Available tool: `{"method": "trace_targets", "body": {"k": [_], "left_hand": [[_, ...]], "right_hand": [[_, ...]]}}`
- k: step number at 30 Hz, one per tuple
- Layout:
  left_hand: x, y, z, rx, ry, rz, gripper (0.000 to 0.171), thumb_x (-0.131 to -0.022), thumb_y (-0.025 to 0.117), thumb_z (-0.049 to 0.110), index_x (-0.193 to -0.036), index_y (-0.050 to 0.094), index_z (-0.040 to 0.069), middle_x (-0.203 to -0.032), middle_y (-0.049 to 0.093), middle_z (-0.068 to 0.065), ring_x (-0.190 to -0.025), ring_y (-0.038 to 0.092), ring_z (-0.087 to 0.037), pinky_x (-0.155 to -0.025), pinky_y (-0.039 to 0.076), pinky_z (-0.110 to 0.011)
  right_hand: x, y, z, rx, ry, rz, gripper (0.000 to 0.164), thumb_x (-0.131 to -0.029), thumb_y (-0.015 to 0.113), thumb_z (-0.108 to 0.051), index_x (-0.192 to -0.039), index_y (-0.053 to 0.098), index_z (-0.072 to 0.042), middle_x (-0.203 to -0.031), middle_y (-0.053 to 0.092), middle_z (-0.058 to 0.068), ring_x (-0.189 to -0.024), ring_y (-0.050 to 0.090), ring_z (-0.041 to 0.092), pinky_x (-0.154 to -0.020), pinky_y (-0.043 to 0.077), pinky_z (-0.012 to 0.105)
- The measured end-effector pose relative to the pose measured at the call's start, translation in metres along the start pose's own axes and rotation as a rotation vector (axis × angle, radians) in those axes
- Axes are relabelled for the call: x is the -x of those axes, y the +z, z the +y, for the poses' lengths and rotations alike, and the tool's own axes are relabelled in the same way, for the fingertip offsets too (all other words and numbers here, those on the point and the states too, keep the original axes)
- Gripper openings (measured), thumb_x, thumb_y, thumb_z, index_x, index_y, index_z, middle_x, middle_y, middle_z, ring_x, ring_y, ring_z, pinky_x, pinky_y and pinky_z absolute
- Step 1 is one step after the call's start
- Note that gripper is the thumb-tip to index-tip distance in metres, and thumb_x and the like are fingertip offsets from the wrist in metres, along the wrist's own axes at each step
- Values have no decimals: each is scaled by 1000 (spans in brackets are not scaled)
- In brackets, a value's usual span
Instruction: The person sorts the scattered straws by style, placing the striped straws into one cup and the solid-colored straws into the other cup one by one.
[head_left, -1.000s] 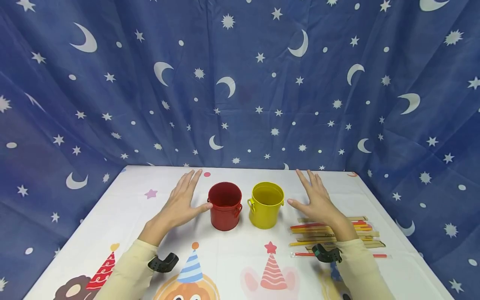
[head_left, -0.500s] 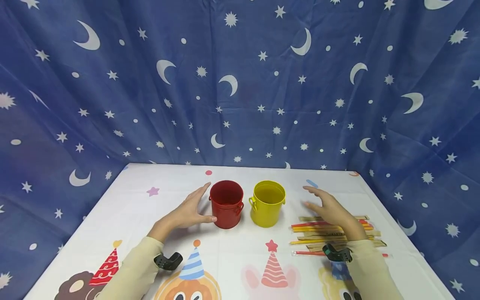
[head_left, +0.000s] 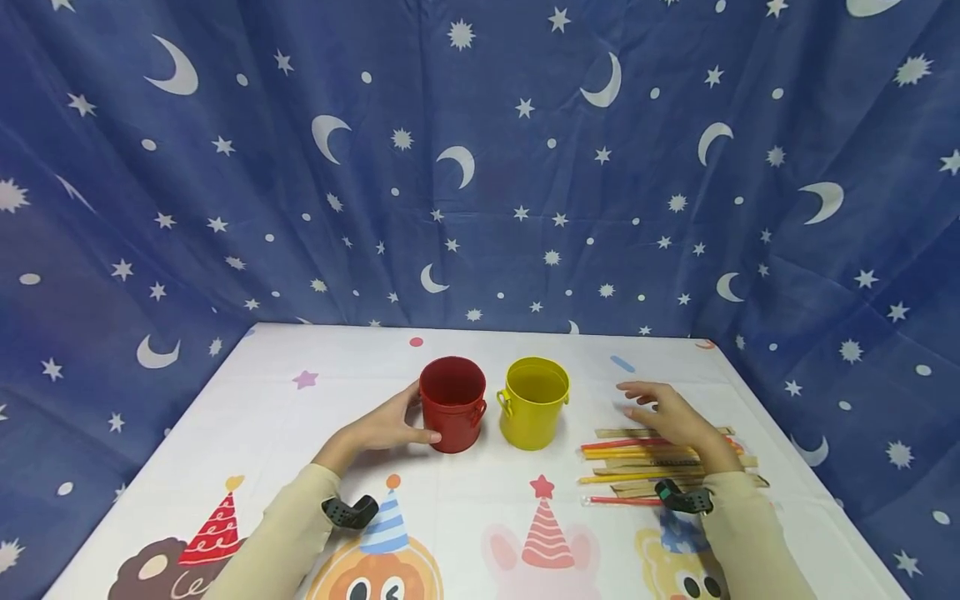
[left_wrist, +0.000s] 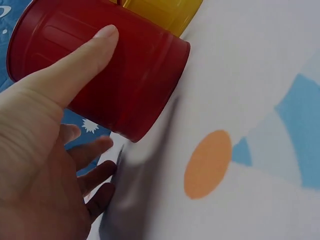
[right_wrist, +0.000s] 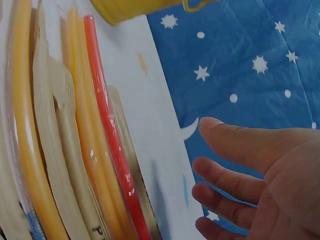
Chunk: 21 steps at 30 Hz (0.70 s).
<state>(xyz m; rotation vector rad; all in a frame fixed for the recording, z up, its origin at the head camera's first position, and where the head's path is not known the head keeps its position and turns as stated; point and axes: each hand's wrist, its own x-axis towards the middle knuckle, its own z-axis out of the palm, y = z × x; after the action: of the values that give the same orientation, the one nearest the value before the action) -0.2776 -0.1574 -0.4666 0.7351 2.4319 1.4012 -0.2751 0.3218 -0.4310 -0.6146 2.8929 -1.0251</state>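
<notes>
A red bucket (head_left: 453, 408) with small side handles stands upright on the table. My left hand (head_left: 386, 423) is at its left side, thumb in front and fingers behind. In the left wrist view the thumb (left_wrist: 82, 62) overlaps the bucket wall and the fingers are relaxed, with a gap to the wall. To the right stands a yellow bucket (head_left: 533, 407). My right hand (head_left: 667, 414) hovers with loosely bent fingers near a row of straws in clear and brown paper wrappers (head_left: 645, 473); nothing is in it.
A white tablecloth (head_left: 292, 417) printed with animals in party hats covers the table. Behind and around it hangs a blue curtain (head_left: 480, 200) with moons and stars. Each wrist wears a black camera band (head_left: 348, 512).
My left hand has moved right and lower, up to the red bucket. My right hand has drawn away from the yellow bucket to the right, its fingers loosening into a bend.
</notes>
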Motion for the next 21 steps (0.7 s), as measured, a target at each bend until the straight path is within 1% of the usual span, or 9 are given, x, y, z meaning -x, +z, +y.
{"method": "trace_targets", "body": {"k": [2,4,6,7,10,14,18,21], "left_hand": [[-1,0,-2,17,-17,-7,100,-83,82,28,-161,22,10,-162,37,-11,-153,30,-38,-124,22,-64],[-1,1,-3,29,-40,-20,97,-83,82,29,-160,26,9,-162,38,-11,-154,28,-37,-124,23,-63],[0,1,-6,28,-73,-31,93,-84,81,32,-158,31,7,-162,39,-12,-154,27,-38,-124,24,-63],[0,2,-7,22,-91,-36,92,-83,81,34,-157,34,6,-162,39,-12,-154,27,-38,-124,25,-62],[0,2,-9,18,-119,-49,85,-84,81,35,-153,42,4,-159,43,-14,-153,31,-38,-124,27,-60],[0,2,-12,29,-143,-47,77,-85,80,35,-149,48,7,-158,44,-15,-151,34,-38,-124,28,-59],[0,0,-12,27,-163,-40,75,-85,80,36,-148,50,10,-160,41,-15,-152,32,-38,-124,26,-60],[1,0,-10,26,-167,-44,76,-86,79,36,-149,49,9,-161,38,-18,-152,30,-40,-123,26,-62]], "right_hand": [[0,-2,5,-17,12,-24,38,-95,67,-7,-131,62,7,-126,65,30,-106,63,39,-91,55,48],[2,-3,9,-38,29,-48,36,-95,67,-7,-128,64,7,-123,67,29,-101,63,31,-83,56,36],[3,-4,14,-58,52,-74,33,-95,67,-7,-125,66,8,-118,68,27,-93,61,23,-74,53,25],[4,-4,17,-66,64,-86,33,-95,68,-7,-124,66,8,-115,69,26,-90,59,20,-70,51,23],[6,-4,23,-86,134,-103,30,-94,69,-7,-121,69,6,-104,68,19,-81,52,15,-62,45,20],[8,-2,29,-93,176,-101,25,-91,72,-6,-114,73,4,-94,67,13,-76,48,15,-60,41,21],[9,-2,33,-99,183,-92,19,-90,73,-4,-107,75,4,-93,70,13,-77,50,16,-63,42,21],[10,-2,37,-113,194,-102,18,-90,72,-3,-106,76,4,-96,72,14,-78,53,16,-65,45,20]]}}
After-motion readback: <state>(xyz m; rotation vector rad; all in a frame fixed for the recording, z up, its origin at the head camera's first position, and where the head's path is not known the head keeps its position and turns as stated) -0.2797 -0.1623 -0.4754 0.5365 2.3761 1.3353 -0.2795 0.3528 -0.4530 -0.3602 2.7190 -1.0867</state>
